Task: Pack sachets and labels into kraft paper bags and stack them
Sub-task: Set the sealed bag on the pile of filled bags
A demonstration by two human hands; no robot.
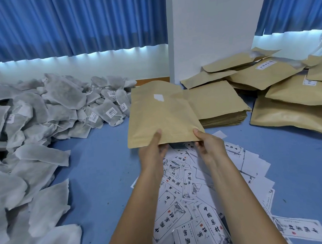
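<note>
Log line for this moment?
kraft bag: held above labels | left hand: pinches near edge | right hand: pinches near edge | sachets: piled left

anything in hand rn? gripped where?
One kraft paper bag, held at its near edge. The left hand and the right hand each pinch that edge, thumb on top.

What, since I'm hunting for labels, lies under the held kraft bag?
Printed labels show under the near edge of the kraft bag. Further back it covers whatever lies on the blue surface.

Sachets [35, 119] lie left, labels [198, 204] centre, seemingly filled bags [286, 100] right.
</note>
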